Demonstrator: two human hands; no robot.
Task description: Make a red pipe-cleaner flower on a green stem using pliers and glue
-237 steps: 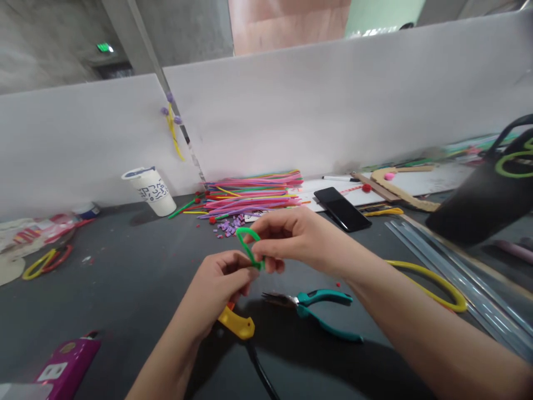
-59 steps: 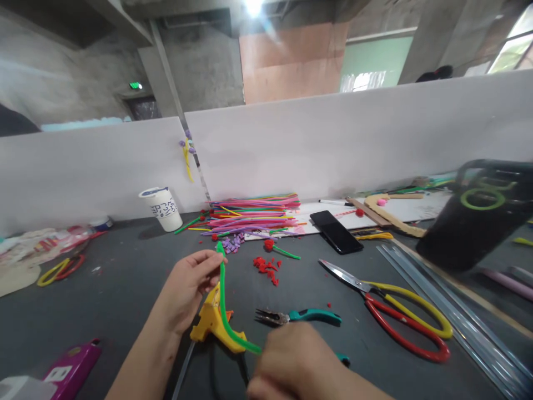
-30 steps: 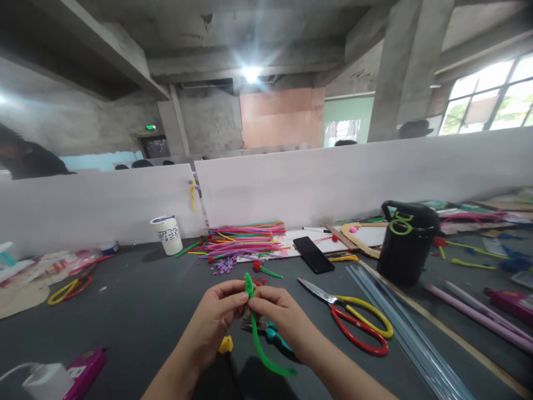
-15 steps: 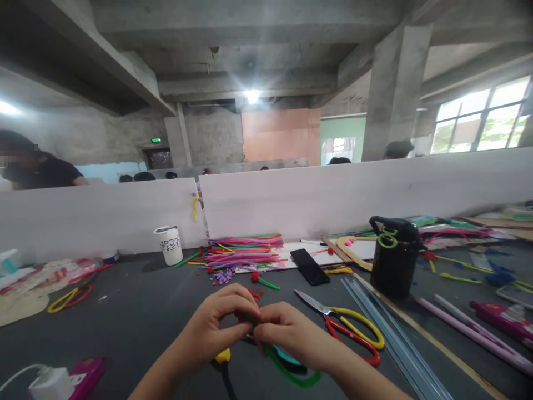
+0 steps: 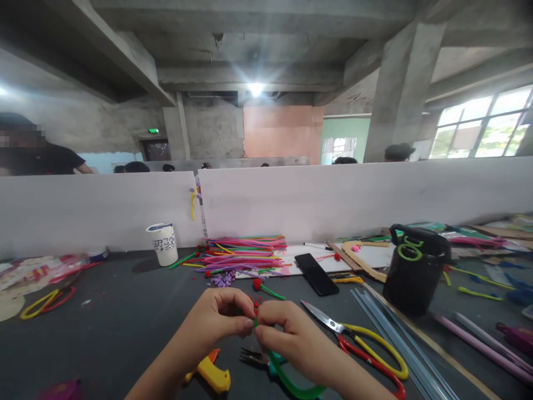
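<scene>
My left hand [image 5: 227,315] is closed in a pinch, thumb and forefinger meeting at the tip of a green pipe cleaner [image 5: 291,386]. Beside it, fingertips almost touching, my right hand [image 5: 287,328] grips the same pipe cleaner, whose free length curves down below the palm. Pliers [image 5: 254,357] with dark jaws and teal handles lie partly hidden under the right hand. Below the left wrist is a yellow-and-orange tool [image 5: 214,375], partly covered. Just beyond the fingers lies a green stem with a red fuzzy ball [image 5: 257,284], near small red bits.
Scissors [image 5: 333,325] lie to the right, beside clear sticks [image 5: 387,328] and a black flask [image 5: 416,272]. Farther back are a phone [image 5: 316,274], a bundle of coloured pipe cleaners [image 5: 245,253], purple bits [image 5: 224,279] and a white cup [image 5: 163,245]. A white partition [image 5: 333,205] stands behind.
The view has shifted slightly. My hands remain together on the pipe cleaner, with the fingertips somewhat realigned. More of the yellow-and-orange tool and the pliers' jaws now shows.
</scene>
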